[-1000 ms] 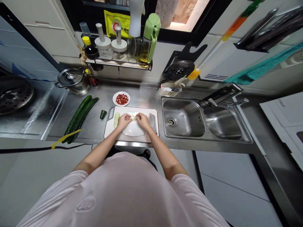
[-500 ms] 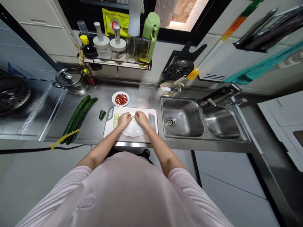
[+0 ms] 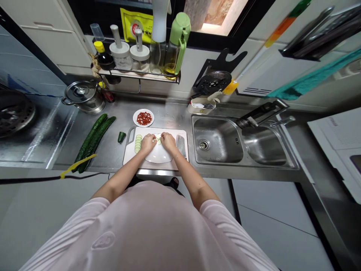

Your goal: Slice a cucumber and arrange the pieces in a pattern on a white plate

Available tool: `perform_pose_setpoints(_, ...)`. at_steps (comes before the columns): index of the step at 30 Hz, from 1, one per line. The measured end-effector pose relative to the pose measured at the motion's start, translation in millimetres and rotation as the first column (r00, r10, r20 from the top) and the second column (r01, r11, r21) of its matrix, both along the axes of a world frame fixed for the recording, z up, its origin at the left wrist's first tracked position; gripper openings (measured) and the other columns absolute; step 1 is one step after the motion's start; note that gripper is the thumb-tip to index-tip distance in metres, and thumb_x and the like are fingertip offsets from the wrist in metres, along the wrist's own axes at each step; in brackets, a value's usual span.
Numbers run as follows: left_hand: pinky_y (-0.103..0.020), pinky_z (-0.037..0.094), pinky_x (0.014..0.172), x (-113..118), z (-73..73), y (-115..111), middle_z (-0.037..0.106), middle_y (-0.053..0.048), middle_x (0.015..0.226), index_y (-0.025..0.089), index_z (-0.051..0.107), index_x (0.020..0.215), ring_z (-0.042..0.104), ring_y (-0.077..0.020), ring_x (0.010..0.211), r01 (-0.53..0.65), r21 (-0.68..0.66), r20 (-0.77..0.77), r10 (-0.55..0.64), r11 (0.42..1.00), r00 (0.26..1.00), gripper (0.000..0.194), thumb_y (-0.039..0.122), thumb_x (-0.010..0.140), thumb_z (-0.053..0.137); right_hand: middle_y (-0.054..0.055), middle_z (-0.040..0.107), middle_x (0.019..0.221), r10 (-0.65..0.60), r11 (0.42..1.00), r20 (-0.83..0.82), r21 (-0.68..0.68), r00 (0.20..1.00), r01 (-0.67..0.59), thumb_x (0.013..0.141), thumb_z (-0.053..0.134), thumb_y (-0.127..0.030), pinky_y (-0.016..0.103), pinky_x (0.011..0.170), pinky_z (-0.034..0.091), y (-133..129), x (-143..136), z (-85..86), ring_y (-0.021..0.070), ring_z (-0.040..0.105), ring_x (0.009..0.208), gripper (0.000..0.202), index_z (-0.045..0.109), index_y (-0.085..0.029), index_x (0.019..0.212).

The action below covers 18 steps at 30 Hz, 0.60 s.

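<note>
My left hand (image 3: pixel 148 143) and my right hand (image 3: pixel 168 142) come close together over a white plate (image 3: pixel 158 156) on the cutting board (image 3: pixel 130 157). Fingers of both hands are bent and closed at pale green cucumber slices (image 3: pixel 158 139) near the plate's far side. How many slices each hand grips is too small to tell. A column of overlapping cucumber slices (image 3: pixel 138 143) lies on the board just left of my left hand. To the right of my right hand, a knife with a wide blade (image 3: pixel 180 144) rests flat on the board.
Two whole cucumbers (image 3: pixel 94 141) and a cucumber end (image 3: pixel 121 137) lie left of the board. Behind it stands a plate of chopped red pieces (image 3: pixel 144 118). A lidded pot (image 3: pixel 83 97) is at the back left. The double sink (image 3: pixel 217 145) borders the board's right side.
Both hands stay over the plate at the cucumber slices, with only slight finger motion. The view shifts a little; nothing else visibly moves.
</note>
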<state>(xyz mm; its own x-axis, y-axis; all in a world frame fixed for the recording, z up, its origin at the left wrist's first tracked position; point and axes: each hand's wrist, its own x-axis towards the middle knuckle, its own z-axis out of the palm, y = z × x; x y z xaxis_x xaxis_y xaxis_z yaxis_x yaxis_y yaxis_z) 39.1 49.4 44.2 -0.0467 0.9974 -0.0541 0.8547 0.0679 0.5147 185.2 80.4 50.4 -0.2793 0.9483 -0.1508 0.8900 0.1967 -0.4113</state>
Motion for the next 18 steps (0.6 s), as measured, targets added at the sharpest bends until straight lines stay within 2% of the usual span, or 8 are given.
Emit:
perform_pose_setpoints(7, -0.030, 0.040, 0.077, -1, 0.8, -2, 0.055, -0.008, 0.098, 0.021, 0.062, 0.097, 0.052, -0.0205, 0.090, 0.024, -0.007, -0.018, -0.024, 1.000, 1.000, 0.021, 0.028, 0.081, 0.052, 0.009, 0.058, 0.104, 0.000, 0.999, 0.047, 0.050, 0.999, -0.002, 0.090, 0.041, -0.025, 0.029, 0.077, 0.037, -4, -1, 0.0, 0.0220, 0.048, 0.096, 0.023, 0.056, -0.020, 0.106)
perform_pose_setpoints(14, -0.031, 0.039, 0.083, 0, 0.6, -14, 0.052, -0.009, 0.102, 0.023, 0.061, 0.108, 0.046, -0.0219, 0.101, 0.258, 0.088, -0.101, -0.249, 0.962, 0.963, 0.028, 0.023, 0.086, 0.043, 0.010, 0.055, 0.109, 0.006, 0.999, 0.067, 0.036, 0.998, -0.008, 0.091, 0.039, -0.026, 0.031, 0.081, 0.037, -5, -2, 0.6, 0.0227, 0.045, 0.100, 0.025, 0.054, -0.020, 0.111)
perform_pose_setpoints(18, -0.031, 0.039, 0.082, 0, -4.6, -18, 0.052, -0.009, 0.100, 0.025, 0.058, 0.115, 0.046, -0.0215, 0.099, 0.292, 0.082, -0.099, -0.283, 0.953, 0.954, 0.033, 0.022, 0.087, 0.043, 0.009, 0.054, 0.108, 0.006, 0.998, 0.067, 0.055, 0.998, -0.010, 0.091, 0.040, -0.026, 0.030, 0.079, 0.037, -5, -2, -0.2, 0.0225, 0.044, 0.099, 0.024, 0.055, -0.020, 0.110)
